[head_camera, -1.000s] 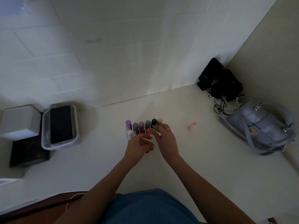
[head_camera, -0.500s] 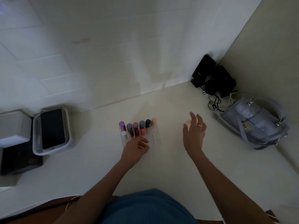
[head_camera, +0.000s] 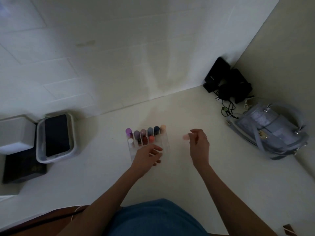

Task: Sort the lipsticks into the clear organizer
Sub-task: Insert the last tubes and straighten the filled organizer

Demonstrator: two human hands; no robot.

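- Head view: left hand (head_camera: 146, 156) rests fingers-curled on the clear organizer (head_camera: 166, 143), holding nothing
- right hand (head_camera: 199, 143) pinches one pink lipstick (head_camera: 185, 137) beside it
- ten lipsticks (head_camera: 143, 136) stand inside

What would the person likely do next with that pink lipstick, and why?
Probably carry the pink lipstick, pinched in the right hand, over to the clear organizer and drop it in a free slot. The left hand rests on the organizer's front, seemingly steadying it.
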